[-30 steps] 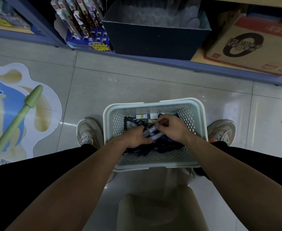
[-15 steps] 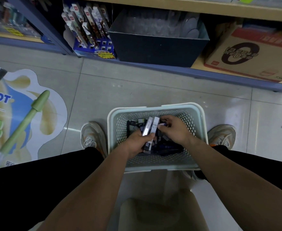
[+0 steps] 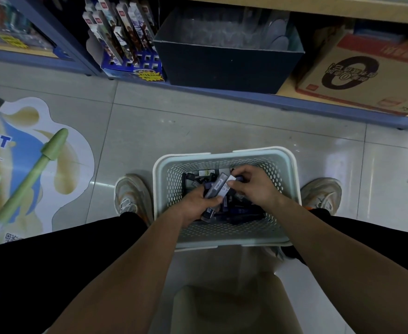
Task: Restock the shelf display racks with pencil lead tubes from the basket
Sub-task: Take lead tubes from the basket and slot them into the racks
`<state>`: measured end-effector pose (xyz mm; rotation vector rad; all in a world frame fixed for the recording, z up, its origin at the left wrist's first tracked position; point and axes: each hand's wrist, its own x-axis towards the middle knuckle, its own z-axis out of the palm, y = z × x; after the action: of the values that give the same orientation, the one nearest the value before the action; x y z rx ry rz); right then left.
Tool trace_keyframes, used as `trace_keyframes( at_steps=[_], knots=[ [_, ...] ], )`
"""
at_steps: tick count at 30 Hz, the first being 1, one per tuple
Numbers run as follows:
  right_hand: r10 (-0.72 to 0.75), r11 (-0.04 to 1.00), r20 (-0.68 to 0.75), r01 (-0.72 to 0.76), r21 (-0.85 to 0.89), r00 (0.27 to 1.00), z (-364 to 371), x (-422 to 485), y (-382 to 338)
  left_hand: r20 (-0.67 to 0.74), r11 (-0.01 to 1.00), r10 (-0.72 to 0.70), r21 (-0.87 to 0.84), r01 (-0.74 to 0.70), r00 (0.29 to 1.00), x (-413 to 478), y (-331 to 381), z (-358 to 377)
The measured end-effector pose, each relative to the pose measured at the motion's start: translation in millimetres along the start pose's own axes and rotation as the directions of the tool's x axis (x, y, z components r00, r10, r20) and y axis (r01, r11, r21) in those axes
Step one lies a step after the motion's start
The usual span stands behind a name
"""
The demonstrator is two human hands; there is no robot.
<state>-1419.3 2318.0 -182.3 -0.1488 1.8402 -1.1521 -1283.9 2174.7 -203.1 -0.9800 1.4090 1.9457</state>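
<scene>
While left hand (image 3: pixel 193 204) grips tubes (image 3: pixel 218 189), right hand (image 3: pixel 258 186) pinches one

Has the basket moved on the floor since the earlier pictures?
No. The basket stays between the left shoe and the right shoe, with the same gap to each; only the camera shifted.

Both bare forearms reach forward and down into the pale perforated plastic basket (image 3: pixel 292 165). Left hand (image 3: pixel 192 206) curls round a bundle of slim dark pencil lead tubes (image 3: pixel 216 189). Right hand (image 3: pixel 256 188), knuckles up, pinches the bundle's far end.
</scene>
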Motion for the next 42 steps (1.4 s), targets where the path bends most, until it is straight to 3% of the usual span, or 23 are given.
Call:
trace_keyframes(
  at_steps=[9, 12, 18, 25, 28, 32, 39, 42],
  knots=[
    [0.101, 0.995, -0.054, -0.101, 0.000, 0.993, -6, 5, -1, 0.016, 0.998, -0.030, 0.050, 0.029, 0.999, -1, 3, -5],
    [0.059, 0.991, 0.003, -0.058, -0.122, 0.998, -5, 4, -3, 0.039, 0.995, -0.044, 0.088, 0.041, 0.998, 0, 0, -3],
    [0.013, 0.984, 0.018, -0.010, -0.175, 1.000, 2, 7, -1, 0.021, 0.995, -0.055, 0.083, 0.053, 0.998, 0, -1, -2],
    [-0.035, 0.969, 0.103, 0.059, -0.239, 0.994, -2, 4, -5, 0.069, 0.977, -0.084, 0.204, 0.068, 0.994, 1, 2, -3],
    [-0.057, 0.977, 0.115, 0.080, -0.200, 0.992, 2, 2, -4, 0.050, 0.973, -0.086, 0.217, 0.073, 0.995, 0, 6, 1],
    [0.022, 0.998, -0.011, -0.021, 0.059, 1.000, 4, -2, -4, 0.075, 0.988, -0.040, 0.155, 0.028, 0.996, -2, 6, 6],
    [0.127, 0.991, 0.048, -0.128, 0.030, 0.991, 11, -3, 2, 0.076, 0.997, 0.024, 0.069, -0.029, 0.997, -5, 4, 14],
    [0.155, 0.983, 0.042, -0.158, 0.095, 0.987, 11, -5, 2, 0.055, 1.000, 0.020, 0.020, -0.021, 0.998, -8, 5, 14]
  ],
)
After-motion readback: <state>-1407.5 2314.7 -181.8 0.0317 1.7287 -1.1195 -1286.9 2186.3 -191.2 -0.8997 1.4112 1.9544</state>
